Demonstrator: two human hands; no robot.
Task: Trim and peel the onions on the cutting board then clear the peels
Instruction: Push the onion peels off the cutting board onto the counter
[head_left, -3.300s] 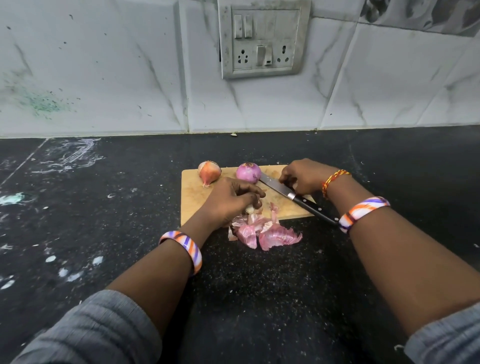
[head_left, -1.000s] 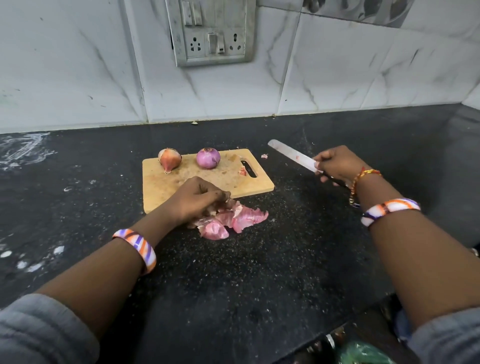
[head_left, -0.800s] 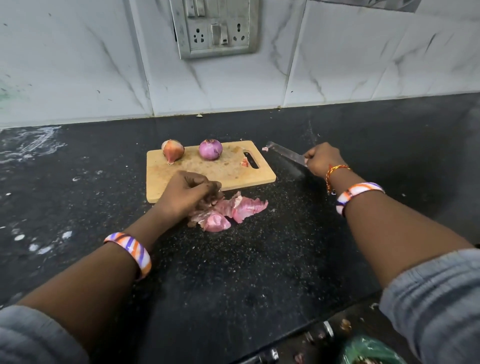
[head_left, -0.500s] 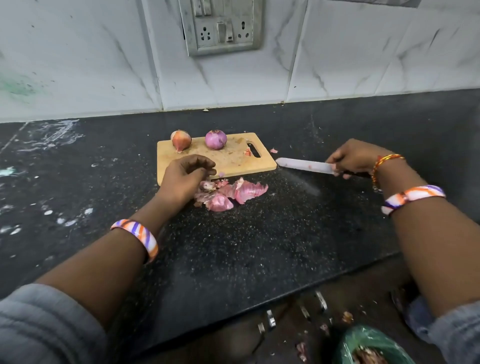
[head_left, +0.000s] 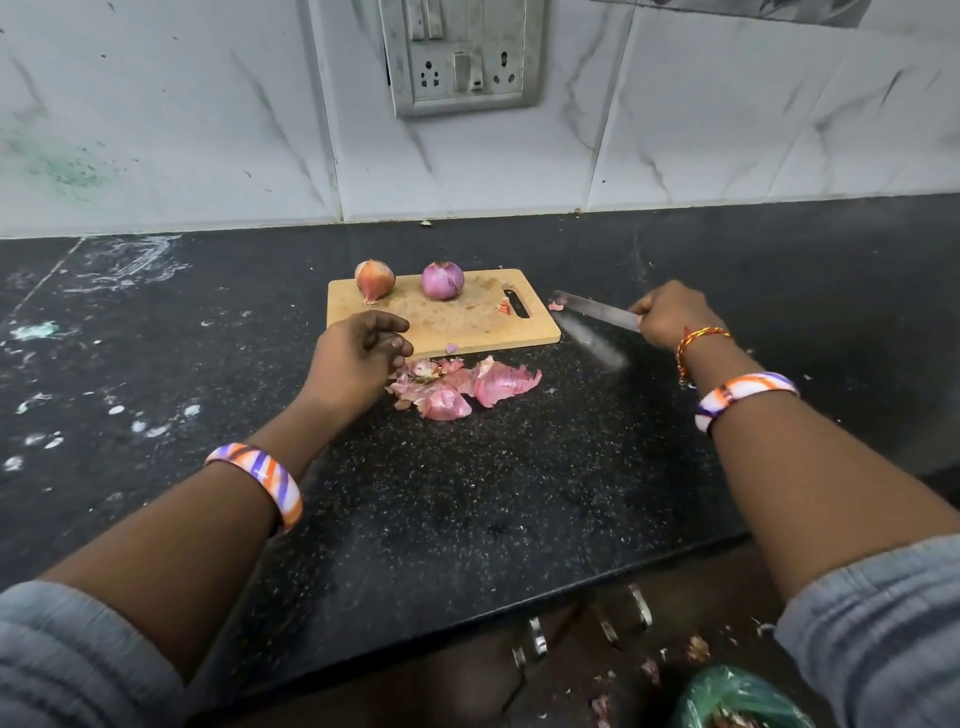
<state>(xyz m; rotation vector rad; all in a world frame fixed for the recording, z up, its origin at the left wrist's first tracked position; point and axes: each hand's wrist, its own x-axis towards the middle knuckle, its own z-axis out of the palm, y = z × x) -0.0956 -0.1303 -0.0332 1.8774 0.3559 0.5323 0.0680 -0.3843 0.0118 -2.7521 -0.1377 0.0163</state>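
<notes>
The left hand hovers over the near left corner of the pale rectangular wooden cutting board, its fingers loosely curled with nothing between them, the fingertips just above the heap of pink papery onion peels that lies on the speckled black stone counter just off the board's near edge, directly to that hand's right. Beyond the left hand, along the board's far edge, sit two onions well apart from each other: a brownish-orange onion with its dry skin on straight ahead of the knuckles, and a peeled purple round onion a little to the right of it. A small pink scrap rests by the board's slotted handle hole. The right hand is well apart from the left, out past the board's right end, and grips the handle of a steel-bladed kitchen knife; the blade points left toward the board, its tip near the board's right edge and just beside another small peel scrap, with a blurred reflection on the counter below it. Both wrists wear orange, white and purple striped bangles, and the right also carries a red and yellow thread. No writing or brand can be read on the grey metal wall switch-and-socket plate on the white marbled tiles far beyond both hands. Below the right forearm, under the counter edge, a green plastic bag holds scraps.
</notes>
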